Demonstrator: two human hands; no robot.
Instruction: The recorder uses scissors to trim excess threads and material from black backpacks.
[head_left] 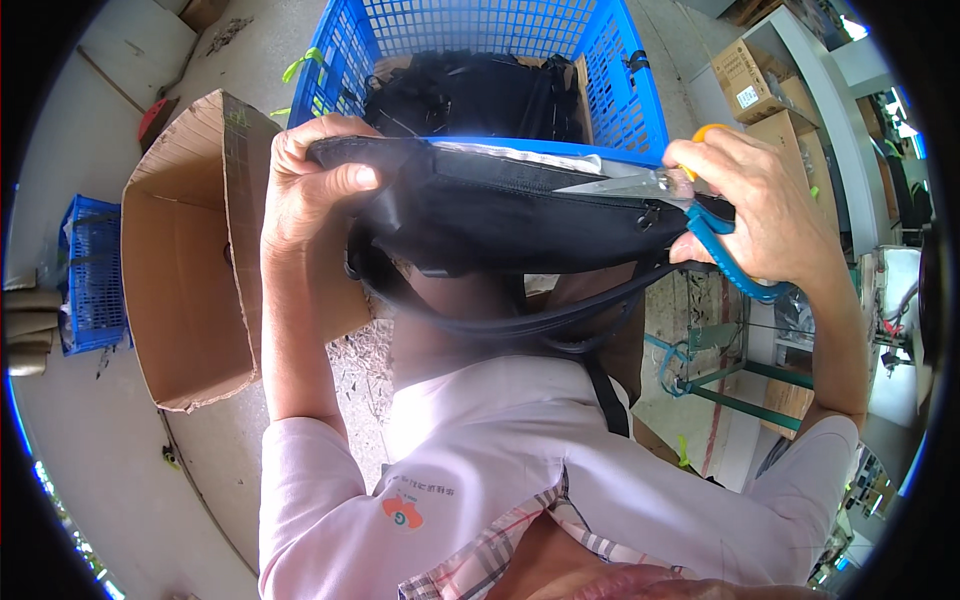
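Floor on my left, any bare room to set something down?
Floor below the cardboard box and small blue crate, and narrowly between box and large blue basket. Crowded: that basket, piled with black pieces; front centre, black bag and scissors.

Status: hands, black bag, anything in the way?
Left fingers gripping black bag at left end. Right fingers holding scissors. Bag's strap sagging. Scissors overlap bag in view; blue crate beyond.

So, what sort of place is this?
Probably a workshop, perhaps for bags: a blue crate holding black items, scissors in the right hand, and a strapped black bag.
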